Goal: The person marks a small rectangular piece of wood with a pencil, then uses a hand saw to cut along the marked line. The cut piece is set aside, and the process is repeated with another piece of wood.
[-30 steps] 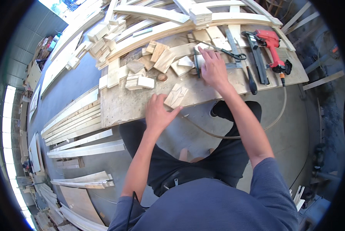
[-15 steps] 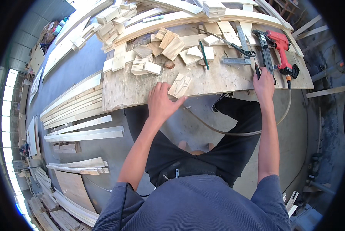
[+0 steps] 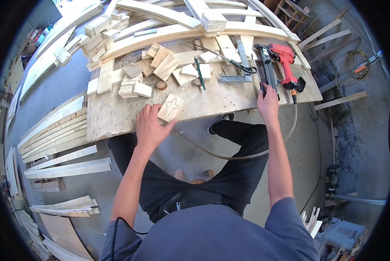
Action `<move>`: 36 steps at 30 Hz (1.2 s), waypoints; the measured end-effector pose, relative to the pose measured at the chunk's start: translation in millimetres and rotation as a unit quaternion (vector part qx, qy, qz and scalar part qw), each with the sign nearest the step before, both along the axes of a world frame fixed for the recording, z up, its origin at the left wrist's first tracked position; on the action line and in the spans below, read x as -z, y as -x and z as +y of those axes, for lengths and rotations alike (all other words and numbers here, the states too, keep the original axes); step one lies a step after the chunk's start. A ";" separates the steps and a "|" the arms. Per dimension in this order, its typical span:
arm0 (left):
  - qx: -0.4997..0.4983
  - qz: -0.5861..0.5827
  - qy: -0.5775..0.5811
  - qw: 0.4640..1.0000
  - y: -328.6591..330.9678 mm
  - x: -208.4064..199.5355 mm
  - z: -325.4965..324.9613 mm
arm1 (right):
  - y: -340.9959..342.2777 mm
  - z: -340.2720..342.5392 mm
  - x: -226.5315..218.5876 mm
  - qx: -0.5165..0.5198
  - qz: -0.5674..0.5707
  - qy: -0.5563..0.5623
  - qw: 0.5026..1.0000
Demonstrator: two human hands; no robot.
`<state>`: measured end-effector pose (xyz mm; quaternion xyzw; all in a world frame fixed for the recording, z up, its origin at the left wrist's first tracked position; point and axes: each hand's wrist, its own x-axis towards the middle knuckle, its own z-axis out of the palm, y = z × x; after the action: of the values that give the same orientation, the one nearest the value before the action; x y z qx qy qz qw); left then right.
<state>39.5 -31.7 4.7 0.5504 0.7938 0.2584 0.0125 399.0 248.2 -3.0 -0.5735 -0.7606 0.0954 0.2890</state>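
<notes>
My left hand [image 3: 151, 128] lies at the bench's near edge, fingers along the left side of a small wooden block [image 3: 170, 108] and thumb by its near corner. A star-like pattern of lines marks the block's top face. On the right, my right hand [image 3: 269, 102] is closed round the dark handle [image 3: 262, 89] of a slim tool whose shaft points away from me; its kind cannot be made out. Just beyond that hand lies a red and black nail gun [image 3: 284, 61] with an air hose [image 3: 294, 115] attached. Left of it are a metal square [image 3: 235, 78] and dark-handled pliers or scissors [image 3: 243, 66].
Several wood offcuts [image 3: 166, 67] and a green pencil-like stick [image 3: 200, 74] lie on the plywood bench [image 3: 212, 102]. Long boards [image 3: 169, 40] are stacked at its far side. More planks [image 3: 58, 126] lie to the left. The hose loops below the bench edge by my legs.
The whole view has swung, so the bench and both hands appear farther left and slightly lower. Hands, block and tools keep nearly the same places relative to the bench.
</notes>
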 end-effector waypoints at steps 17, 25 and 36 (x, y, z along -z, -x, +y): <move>0.030 0.015 -0.011 0.999 -3.4 -4.7 -7.9 | 134.0 72.7 -18.9 -0.135 -0.168 -0.107 0.971; 0.046 0.022 -0.044 0.998 -1.1 1.6 -11.3 | 92.1 -54.5 -61.2 -0.154 0.090 0.068 0.982; 0.057 0.022 -0.047 0.997 -17.3 4.7 -15.4 | 92.2 -224.5 -34.6 -0.182 0.162 0.277 0.930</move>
<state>56.8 -47.0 0.0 0.6003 0.7483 0.2817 -0.0159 306.8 23.7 31.6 -0.4594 -0.7381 0.4445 0.2159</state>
